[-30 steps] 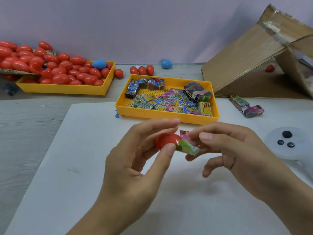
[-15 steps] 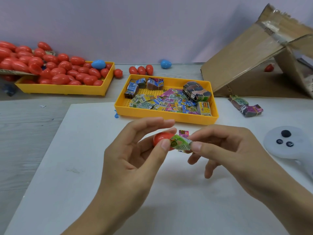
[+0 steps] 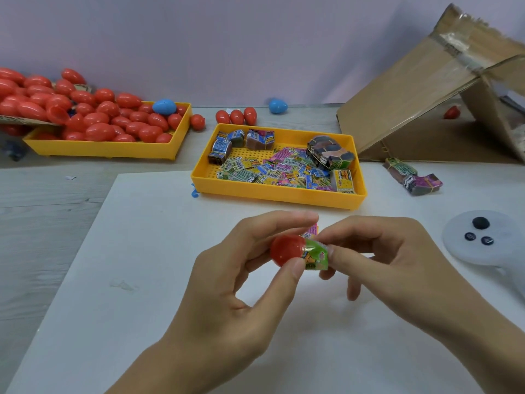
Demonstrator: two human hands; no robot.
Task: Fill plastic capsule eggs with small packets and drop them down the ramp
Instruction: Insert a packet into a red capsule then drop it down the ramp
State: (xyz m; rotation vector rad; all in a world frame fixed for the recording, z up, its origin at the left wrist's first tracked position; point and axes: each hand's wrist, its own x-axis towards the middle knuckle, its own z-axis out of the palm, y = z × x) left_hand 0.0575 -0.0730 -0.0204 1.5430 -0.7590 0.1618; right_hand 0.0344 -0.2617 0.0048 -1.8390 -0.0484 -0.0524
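Packet (image 3: pixel 316 256) deeper in red egg half (image 3: pixel 286 249) than before

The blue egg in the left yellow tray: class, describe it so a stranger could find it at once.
Look to the yellow tray at the far left, heaped with red capsule eggs. Near its back right corner sits the blue egg, the only blue one in that tray.

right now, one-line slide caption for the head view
Left hand holds a red capsule half while right hand pushes a green packet in.
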